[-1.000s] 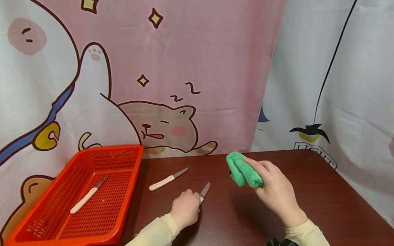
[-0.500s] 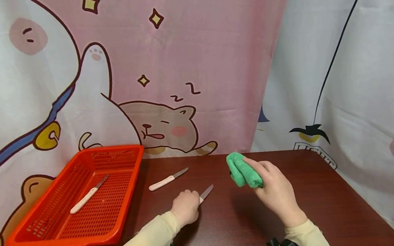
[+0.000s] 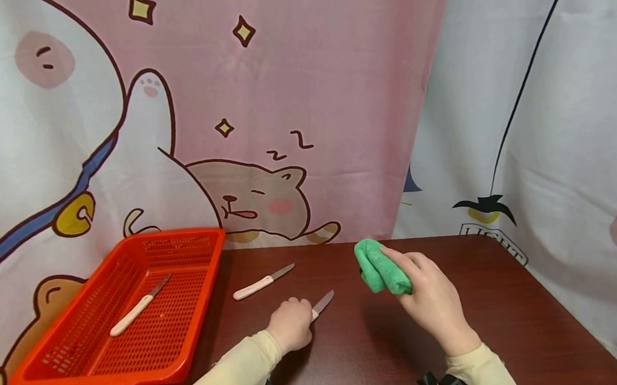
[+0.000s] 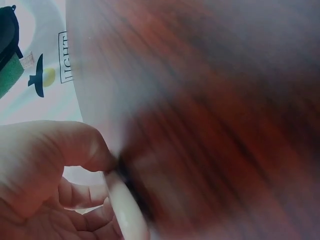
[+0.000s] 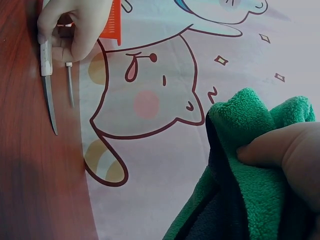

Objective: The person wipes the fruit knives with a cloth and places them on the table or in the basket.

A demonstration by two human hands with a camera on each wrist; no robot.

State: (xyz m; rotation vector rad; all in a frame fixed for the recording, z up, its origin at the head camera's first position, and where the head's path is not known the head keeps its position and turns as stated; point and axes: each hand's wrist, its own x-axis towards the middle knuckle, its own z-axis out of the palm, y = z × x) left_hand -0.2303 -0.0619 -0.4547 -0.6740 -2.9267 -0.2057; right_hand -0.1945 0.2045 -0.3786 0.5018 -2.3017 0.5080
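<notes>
My left hand (image 3: 292,325) pinches the pale handle of a small paring knife (image 3: 323,302) low over the table, its blade pointing away to the right. In the left wrist view the thumb and fingers grip that handle (image 4: 126,207). My right hand (image 3: 431,294) holds a folded green towel (image 3: 382,265) above the table; the right wrist view shows the towel's dark edging and the thumb pressing on it. Another paring knife (image 3: 254,287) lies on the table beyond my left hand. A third knife (image 3: 133,314) lies in the red plastic basket (image 3: 178,372).
The basket stands on the left of the dark wooden table (image 3: 366,369). Behind the table hangs a printed curtain (image 3: 333,94) with cartoon animals. The table's right edge slants toward the lower right.
The knife in my left hand has swung slightly, its tip shifting right and a little nearer, mostly during the first half second. My right hand with the towel has stayed almost still.
</notes>
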